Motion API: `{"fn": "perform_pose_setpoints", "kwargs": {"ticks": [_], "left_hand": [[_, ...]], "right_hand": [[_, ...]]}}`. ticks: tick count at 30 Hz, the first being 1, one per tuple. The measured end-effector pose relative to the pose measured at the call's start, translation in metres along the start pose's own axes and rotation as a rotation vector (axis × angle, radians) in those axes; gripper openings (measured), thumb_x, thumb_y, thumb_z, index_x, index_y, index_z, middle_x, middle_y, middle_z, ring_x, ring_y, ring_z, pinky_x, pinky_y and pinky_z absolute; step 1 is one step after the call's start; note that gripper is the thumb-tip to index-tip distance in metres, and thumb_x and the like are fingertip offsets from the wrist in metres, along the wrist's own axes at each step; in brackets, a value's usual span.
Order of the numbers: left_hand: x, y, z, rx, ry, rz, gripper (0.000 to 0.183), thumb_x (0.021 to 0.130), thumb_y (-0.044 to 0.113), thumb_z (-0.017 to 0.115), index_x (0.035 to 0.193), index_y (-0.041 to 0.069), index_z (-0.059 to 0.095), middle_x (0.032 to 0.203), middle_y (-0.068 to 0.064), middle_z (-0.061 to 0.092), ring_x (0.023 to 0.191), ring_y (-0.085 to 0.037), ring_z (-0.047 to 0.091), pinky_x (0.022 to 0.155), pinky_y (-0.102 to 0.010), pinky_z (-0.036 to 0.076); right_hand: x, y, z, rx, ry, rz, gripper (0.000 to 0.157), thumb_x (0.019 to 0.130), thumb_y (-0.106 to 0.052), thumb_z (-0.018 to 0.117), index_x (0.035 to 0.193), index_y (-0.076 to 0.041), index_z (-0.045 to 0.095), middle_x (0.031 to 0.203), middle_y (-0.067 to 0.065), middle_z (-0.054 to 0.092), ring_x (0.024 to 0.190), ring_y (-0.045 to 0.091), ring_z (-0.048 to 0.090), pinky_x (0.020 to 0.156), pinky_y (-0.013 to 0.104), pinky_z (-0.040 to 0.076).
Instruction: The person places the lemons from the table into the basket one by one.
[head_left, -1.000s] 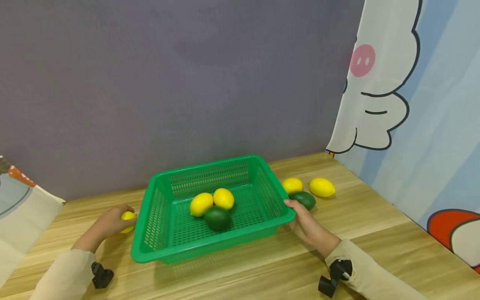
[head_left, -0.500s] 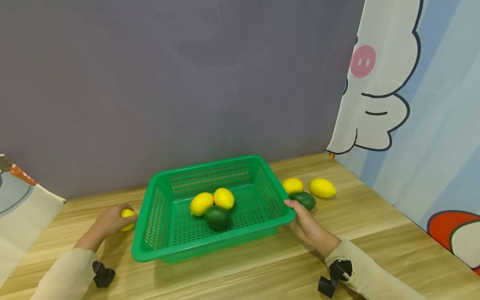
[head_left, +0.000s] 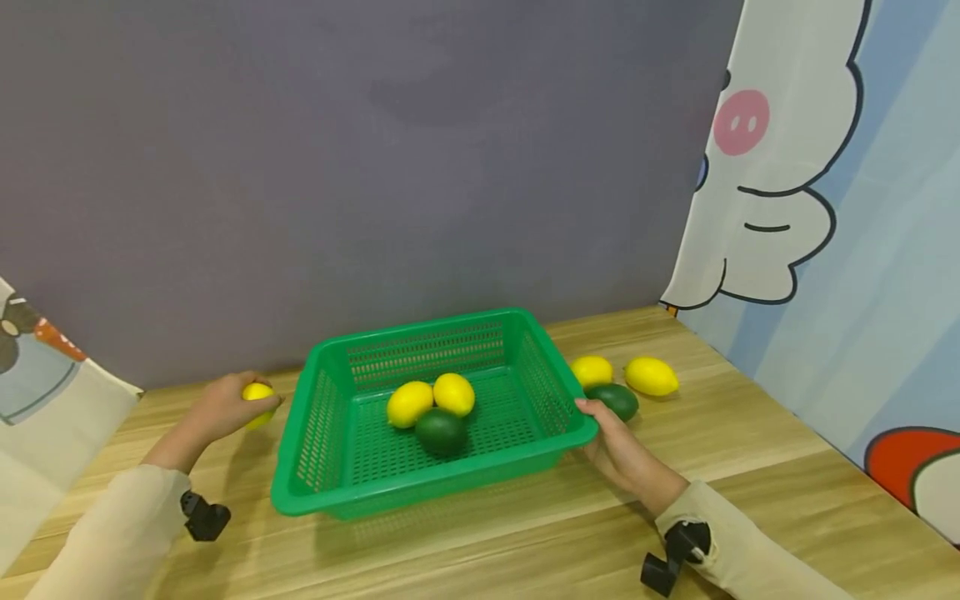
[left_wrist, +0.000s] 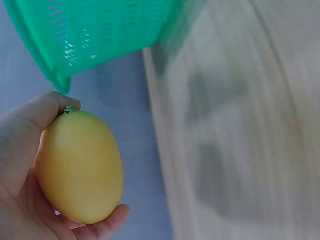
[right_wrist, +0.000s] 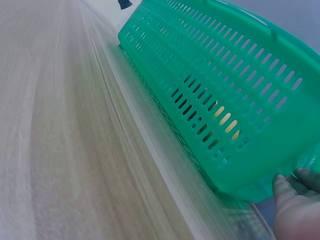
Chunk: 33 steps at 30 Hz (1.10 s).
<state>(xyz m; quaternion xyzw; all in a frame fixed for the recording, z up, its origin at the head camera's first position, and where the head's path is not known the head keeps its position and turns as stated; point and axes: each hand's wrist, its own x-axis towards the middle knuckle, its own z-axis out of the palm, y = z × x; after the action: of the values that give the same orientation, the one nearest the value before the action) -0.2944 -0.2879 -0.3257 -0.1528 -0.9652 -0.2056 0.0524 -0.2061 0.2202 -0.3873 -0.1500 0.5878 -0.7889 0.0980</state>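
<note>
My left hand (head_left: 225, 407) grips a yellow lemon (left_wrist: 82, 167) between thumb and fingers, just left of the green plastic basket (head_left: 427, 481). In the left wrist view the lemon's small green stem end points up by the thumb, and the basket stands apart from it. At the basket's front right corner, my right hand (head_left: 624, 458) holds the rim, thumb on top and fingers mostly hidden beneath. Inside the basket two lemons (head_left: 410, 404) touch a dark green, avocado-like fruit (head_left: 441, 432).
Right of the basket lie a lemon (head_left: 592, 372) partly behind the rim, another lemon (head_left: 651, 377), and a dark green fruit (head_left: 613, 402) near my right hand. A grey panel (head_left: 420, 183) rises behind the wooden table (head_left: 465, 542). Printed curtains (head_left: 900, 292) hang at the sides.
My left hand has risen and moved slightly away from me, lifting the lemon off the table. The right hand keeps its hold on the basket; the head view has shifted slightly.
</note>
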Motion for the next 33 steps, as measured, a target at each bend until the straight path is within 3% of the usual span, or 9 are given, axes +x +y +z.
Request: {"fn": "perform_pose_setpoints", "kwargs": {"ticks": [14,33], "left_hand": [[0.007,0.046,-0.032,0.065,0.004,0.029,0.042,0.091,0.035,0.058,0.108,-0.004,0.060,0.083,-0.009,0.059,0.064,-0.018,0.047,0.052,-0.030,0.039],[0.016,0.114,-0.053,0.065,-0.004,0.099,0.043,0.089,0.039,0.060,0.111,0.002,0.061,0.100,-0.016,0.059,0.073,-0.022,0.051,0.055,-0.030,0.042]], "right_hand": [[0.000,0.002,-0.002,0.015,-0.030,-0.033,0.029,0.102,-0.022,0.029,0.107,-0.018,0.057,0.099,-0.009,0.062,0.092,0.005,0.057,0.086,0.020,0.045],[0.000,0.001,-0.002,0.020,-0.036,-0.045,0.028,0.101,-0.022,0.029,0.109,-0.017,0.056,0.100,-0.008,0.062,0.093,0.005,0.057,0.086,0.020,0.045]]}}
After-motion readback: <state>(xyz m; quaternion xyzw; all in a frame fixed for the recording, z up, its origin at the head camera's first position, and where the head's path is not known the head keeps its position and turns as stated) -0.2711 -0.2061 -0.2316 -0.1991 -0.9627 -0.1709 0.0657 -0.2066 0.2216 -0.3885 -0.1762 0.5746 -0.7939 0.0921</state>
